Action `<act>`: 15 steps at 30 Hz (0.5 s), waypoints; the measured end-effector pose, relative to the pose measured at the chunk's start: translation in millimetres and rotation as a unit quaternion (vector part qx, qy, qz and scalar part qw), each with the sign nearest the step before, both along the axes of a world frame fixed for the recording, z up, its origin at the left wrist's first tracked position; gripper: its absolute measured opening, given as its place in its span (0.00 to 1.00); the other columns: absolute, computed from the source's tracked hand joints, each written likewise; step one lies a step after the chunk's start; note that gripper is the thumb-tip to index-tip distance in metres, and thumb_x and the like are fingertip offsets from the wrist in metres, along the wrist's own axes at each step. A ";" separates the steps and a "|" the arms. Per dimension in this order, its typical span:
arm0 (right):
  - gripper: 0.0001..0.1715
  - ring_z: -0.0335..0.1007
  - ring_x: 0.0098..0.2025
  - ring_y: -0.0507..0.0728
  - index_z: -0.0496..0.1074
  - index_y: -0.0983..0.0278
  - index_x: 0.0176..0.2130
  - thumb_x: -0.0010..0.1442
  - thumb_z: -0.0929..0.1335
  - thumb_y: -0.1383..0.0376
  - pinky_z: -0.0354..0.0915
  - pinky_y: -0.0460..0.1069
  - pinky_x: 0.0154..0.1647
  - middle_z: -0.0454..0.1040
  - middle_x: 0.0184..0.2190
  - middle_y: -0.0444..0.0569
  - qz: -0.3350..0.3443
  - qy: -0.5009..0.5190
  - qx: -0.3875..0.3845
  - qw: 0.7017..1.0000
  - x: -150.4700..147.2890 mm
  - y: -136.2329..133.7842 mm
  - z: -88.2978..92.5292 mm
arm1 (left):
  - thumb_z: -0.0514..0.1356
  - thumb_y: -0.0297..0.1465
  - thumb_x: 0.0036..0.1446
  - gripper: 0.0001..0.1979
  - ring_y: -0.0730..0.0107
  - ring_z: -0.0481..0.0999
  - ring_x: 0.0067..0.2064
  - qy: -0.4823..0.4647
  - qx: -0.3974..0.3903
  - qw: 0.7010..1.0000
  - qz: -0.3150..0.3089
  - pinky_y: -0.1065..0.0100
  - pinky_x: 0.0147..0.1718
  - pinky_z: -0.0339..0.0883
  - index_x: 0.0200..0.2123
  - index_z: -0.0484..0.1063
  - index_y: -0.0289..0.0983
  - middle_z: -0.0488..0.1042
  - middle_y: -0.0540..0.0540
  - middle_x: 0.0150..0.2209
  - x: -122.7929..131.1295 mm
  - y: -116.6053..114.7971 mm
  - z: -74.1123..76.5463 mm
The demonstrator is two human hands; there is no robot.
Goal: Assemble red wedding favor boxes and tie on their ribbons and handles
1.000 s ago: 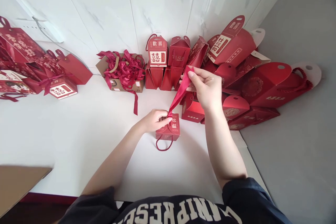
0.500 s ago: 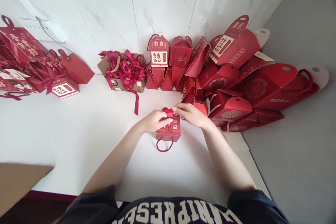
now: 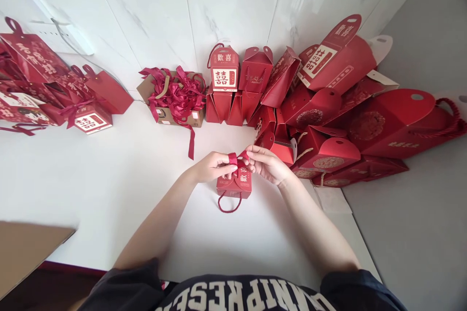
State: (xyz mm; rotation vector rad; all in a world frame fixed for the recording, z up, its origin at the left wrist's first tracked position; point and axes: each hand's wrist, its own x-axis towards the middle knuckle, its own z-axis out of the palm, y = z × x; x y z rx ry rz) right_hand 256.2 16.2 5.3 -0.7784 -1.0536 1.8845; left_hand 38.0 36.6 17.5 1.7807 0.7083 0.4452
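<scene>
A small red gift box (image 3: 233,187) with a dark red cord handle (image 3: 229,211) stands on the white table in front of me. Above its top, a red satin ribbon (image 3: 232,158) is looped between my fingers. My left hand (image 3: 215,166) is closed on a loop of this ribbon, thumb and forefinger pinching it at the box's left. From the right, my right hand (image 3: 265,163) pinches another part of the ribbon between thumb and fingertips. The hands partly cover the top of the box, and the ribbon's crossing point is hard to make out.
A brown carton (image 3: 197,117) full of red ribbons stands near the wall, one ribbon trailing onto the table (image 3: 153,189). Red gift boxes (image 3: 321,148) are piled at the right, more red boxes (image 3: 93,116) at the left. A cardboard flap (image 3: 32,248) juts in at lower left.
My right hand has turned and opened slightly away from the left, drawing a ribbon part to the right. A loop now shows upright over my left fingers. The view has shifted slightly.
</scene>
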 end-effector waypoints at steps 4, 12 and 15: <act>0.18 0.55 0.22 0.48 0.66 0.64 0.32 0.61 0.68 0.52 0.53 0.45 0.25 0.61 0.21 0.39 -0.021 -0.034 0.054 0.998 2.1 -1.8 4.7 | 0.57 0.37 0.61 0.14 0.72 0.73 0.30 0.003 -0.028 1.000 -0.003 0.72 0.31 0.66 0.31 0.74 0.32 0.75 0.45 0.27 -3.3 2.2 2.3; 0.10 0.56 0.26 0.50 0.66 0.62 0.38 0.57 0.69 0.63 0.55 0.46 0.29 0.61 0.24 0.38 -0.062 -0.299 0.254 0.918 0.1 -13.3 15.1 | 0.57 0.35 0.61 0.14 0.72 0.74 0.32 -0.016 -0.031 0.999 -0.019 0.71 0.34 0.66 0.28 0.74 0.32 0.76 0.45 0.29 -3.3 2.2 7.0; 0.08 0.60 0.29 0.51 0.64 0.61 0.40 0.58 0.66 0.68 0.58 0.47 0.32 0.66 0.30 0.41 -0.051 -0.319 0.301 0.897 2.1 -14.7 18.7 | 0.57 0.35 0.61 0.14 0.71 0.74 0.33 -0.016 -0.033 0.999 -0.021 0.70 0.35 0.66 0.28 0.74 0.32 0.76 0.45 0.29 -2.7 1.8 7.1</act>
